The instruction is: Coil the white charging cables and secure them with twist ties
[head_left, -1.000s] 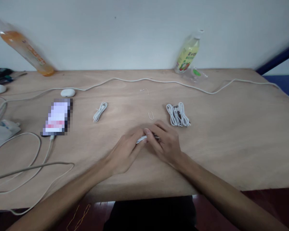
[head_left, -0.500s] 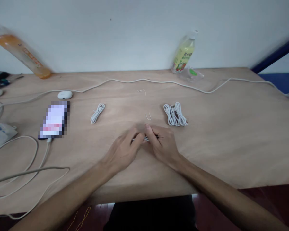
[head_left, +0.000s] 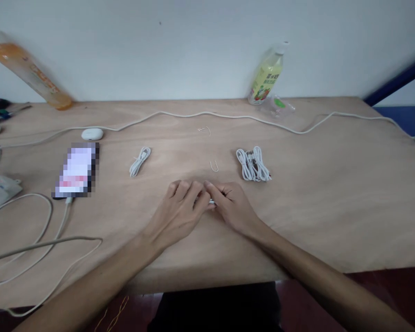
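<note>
My left hand (head_left: pixel 180 210) and my right hand (head_left: pixel 233 203) meet over the middle of the table, both closed on a white cable (head_left: pixel 211 201). Only a small piece of that cable shows between the fingers; the rest is hidden. Beyond my hands lies a short bent white tie (head_left: pixel 214 166), with more thin tie pieces (head_left: pixel 204 130) farther back. A coiled white cable (head_left: pixel 140 162) rests to the left. To the right sits a bunch of coiled white cables (head_left: pixel 253 164), side by side.
A phone (head_left: pixel 76 170) with a charging cord lies at the left, near a white earbud case (head_left: pixel 92 134). An orange bottle (head_left: pixel 32 76) and a yellow-green bottle (head_left: pixel 267 76) lean on the wall. A long white cord (head_left: pixel 204 113) crosses the back of the table.
My left hand has turned so its knuckles face up more, and its fingers now cover more of the cable. My right hand stays close against it. The view has shifted slightly.
</note>
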`<state>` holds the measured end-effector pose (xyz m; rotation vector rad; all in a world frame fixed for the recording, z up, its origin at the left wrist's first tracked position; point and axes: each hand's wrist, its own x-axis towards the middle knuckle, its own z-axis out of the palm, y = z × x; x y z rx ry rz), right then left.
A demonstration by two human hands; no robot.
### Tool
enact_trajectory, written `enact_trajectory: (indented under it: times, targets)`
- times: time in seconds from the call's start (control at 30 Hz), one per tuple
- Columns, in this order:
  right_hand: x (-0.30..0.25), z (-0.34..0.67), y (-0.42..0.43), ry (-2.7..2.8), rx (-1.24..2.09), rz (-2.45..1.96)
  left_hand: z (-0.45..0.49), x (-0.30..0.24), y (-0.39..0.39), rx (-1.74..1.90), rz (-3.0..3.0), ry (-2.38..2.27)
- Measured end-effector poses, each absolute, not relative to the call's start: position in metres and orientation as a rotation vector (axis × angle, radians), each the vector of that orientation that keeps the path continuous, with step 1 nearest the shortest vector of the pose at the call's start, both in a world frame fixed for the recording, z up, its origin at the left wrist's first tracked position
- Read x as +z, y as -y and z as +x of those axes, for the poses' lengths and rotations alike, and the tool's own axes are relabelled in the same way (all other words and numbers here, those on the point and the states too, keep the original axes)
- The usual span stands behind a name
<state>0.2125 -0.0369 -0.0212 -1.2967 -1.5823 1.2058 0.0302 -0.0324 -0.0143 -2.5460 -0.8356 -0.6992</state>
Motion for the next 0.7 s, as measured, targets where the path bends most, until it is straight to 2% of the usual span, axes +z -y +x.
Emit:
enact_trajectory:
  times: [0.1, 0.23, 0.37, 0.5, 0.7]
  targets:
    - [-0.020, 0.212, 0.040, 1.675, 0.980, -1.247, 0.030, -0.015, 0.033, -0.713, -2.591, 0.919]
    - [-0.021, 0.213, 0.042, 1.834, 0.501, -1.149, 0.028, -0.014, 0.035, -0.720, -2.847, 1.075]
    - [-0.026, 0.216, 0.040, 1.953, 0.245, -1.075, 0.029, -0.011, 0.039, -0.943, -3.206, 1.315]
    - [-0.028, 0.218, 0.038, 1.989, 0.227, -1.080, 0.031, -0.011, 0.044, -1.193, -3.368, 1.421]
    - [-0.024, 0.215, 0.039, 1.866, 0.559, -1.185, 0.024, -0.019, 0.040, -0.982, -3.126, 1.200]
